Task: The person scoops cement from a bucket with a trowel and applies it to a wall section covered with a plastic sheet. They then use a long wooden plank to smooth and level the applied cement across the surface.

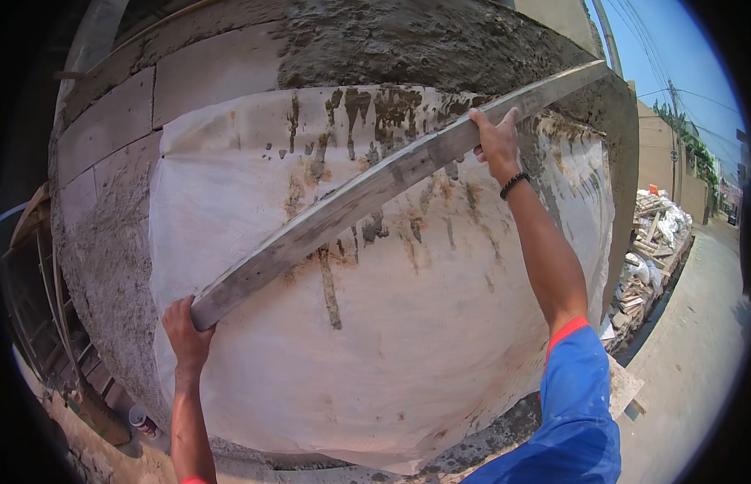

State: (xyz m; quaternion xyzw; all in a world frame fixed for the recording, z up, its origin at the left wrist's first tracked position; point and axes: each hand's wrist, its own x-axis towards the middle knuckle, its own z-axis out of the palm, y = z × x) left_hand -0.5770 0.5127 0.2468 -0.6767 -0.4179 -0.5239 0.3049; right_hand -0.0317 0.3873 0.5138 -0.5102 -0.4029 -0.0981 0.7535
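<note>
A long, grey, mortar-stained straightedge [367, 192] slants across the wall, rising from lower left to upper right. My left hand [188, 335] is closed around its lower left end. Further up, toward its right end, my right hand [498, 145] grips the lower edge, thumb and fingers around it. Behind the straightedge a whitish sheet [392, 339] hangs over the wall, streaked with mortar drips along its upper part. Rough grey mortar [408, 40] coats the wall above the sheet. The straightedge's upper right end lies near the mortar-covered corner.
Bare pale blocks [222, 68] show at the upper left. A pile of rubble and white bags [654, 234] stands beside the concrete lane [682, 347] at right. A small cup-like container [141, 419] sits at lower left. Poles and wires rise against the sky.
</note>
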